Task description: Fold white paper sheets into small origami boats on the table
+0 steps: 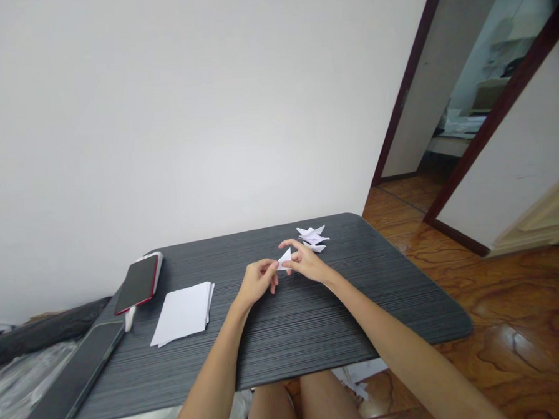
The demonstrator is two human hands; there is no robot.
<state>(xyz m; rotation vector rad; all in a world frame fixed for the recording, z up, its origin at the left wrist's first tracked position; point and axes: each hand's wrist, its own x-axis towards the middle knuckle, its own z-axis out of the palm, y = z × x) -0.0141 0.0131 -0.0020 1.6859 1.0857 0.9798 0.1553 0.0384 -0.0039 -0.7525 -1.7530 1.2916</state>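
Observation:
A small white piece of paper folded to a triangle (284, 259) is held up just above the dark table, between my two hands. My left hand (259, 279) pinches its left corner with thumb and forefinger, the other fingers curled. On the right side, my right hand (306, 262) grips the paper near its lower edge with the thumb, while the forefinger arches above it. Just beyond my right hand lie several folded white paper figures (312, 235) with pointed ends, close together. To the left of my hands rests a stack of white paper sheets (184, 311), slightly fanned.
The dark, wood-grained table (359, 293) backs onto a white wall. At its left sit a red-edged phone (138, 283) on a white stand and a long dark flat device (73, 383). White paper scraps (358, 374) lie below the front edge; a doorway stands right.

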